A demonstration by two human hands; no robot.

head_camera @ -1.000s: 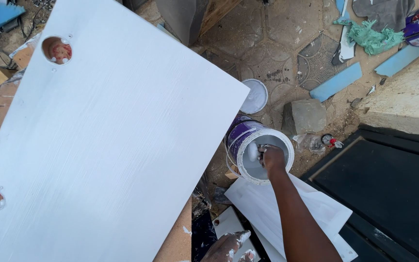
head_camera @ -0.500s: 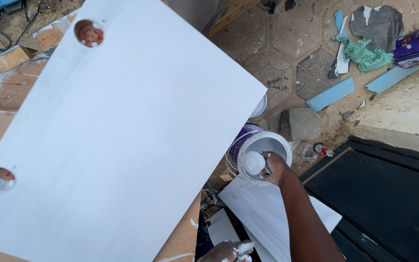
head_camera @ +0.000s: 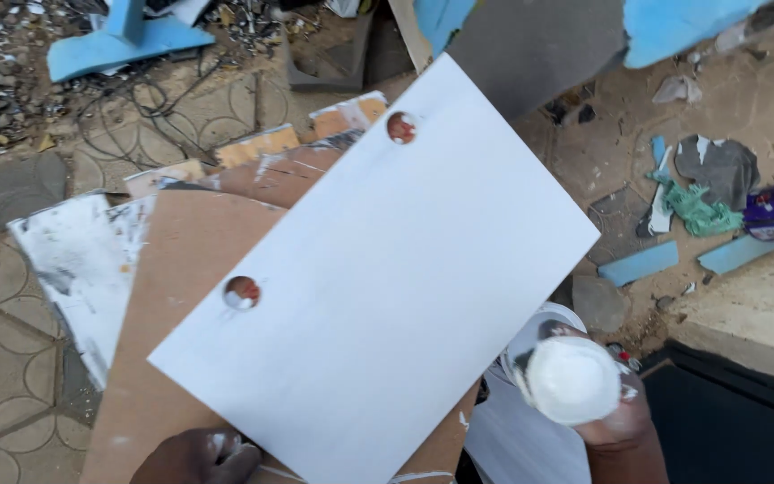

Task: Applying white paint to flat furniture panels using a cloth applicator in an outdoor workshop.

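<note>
Sponge [head_camera: 573, 380], white with paint, sits clenched in our right hand [head_camera: 615, 421] at near right, beside the white board [head_camera: 378, 278]. Our left hand [head_camera: 192, 455] presses the board's near edge, grip unclear. Brown panels [head_camera: 181, 269] lie underneath.
</note>
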